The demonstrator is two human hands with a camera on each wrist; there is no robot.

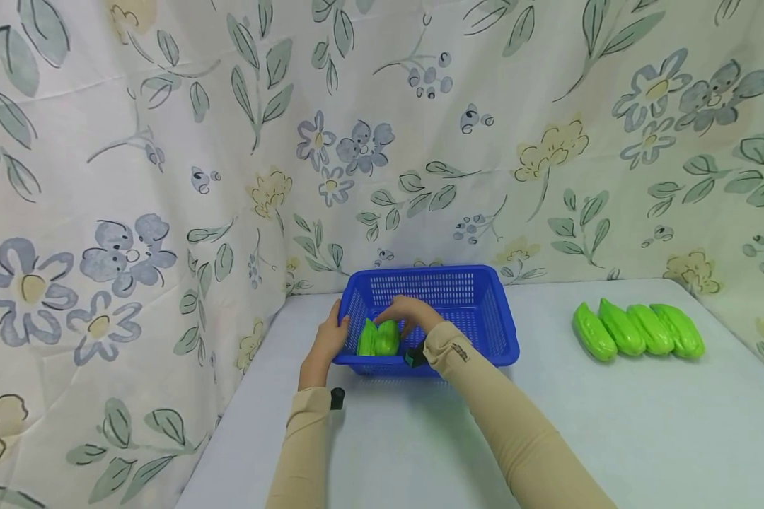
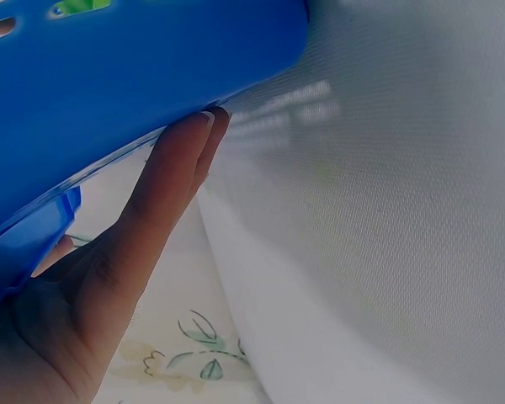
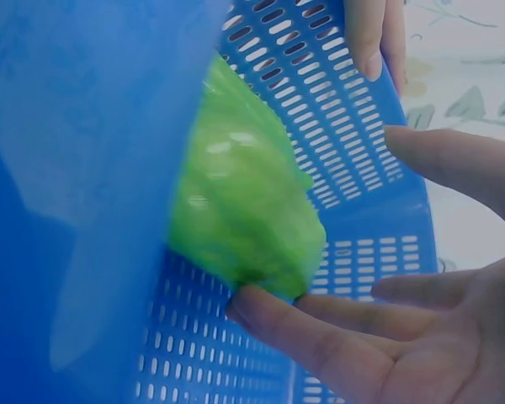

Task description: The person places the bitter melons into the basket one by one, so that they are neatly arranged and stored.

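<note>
A blue plastic basket (image 1: pixel 514 346) with slotted walls stands on the white table. At its left end, two glossy green peppers (image 1: pixel 387 339) lie side by side. My left hand (image 1: pixel 331 338) holds the basket's left wall by the rim; in the left wrist view its fingers (image 2: pixel 156 185) press along the outside of the blue plastic. My right hand (image 1: pixel 414 311) reaches down inside the basket, to the right of the peppers. In the right wrist view its fingers are spread, and one fingertip (image 3: pixel 251 305) touches the end of a green pepper (image 3: pixel 244 194).
Several more green peppers (image 1: pixel 639 331) lie in a row on the table (image 1: pixel 579 424), to the right of the basket. Behind the basket and along the left side hangs a floral curtain (image 1: pixel 369 233).
</note>
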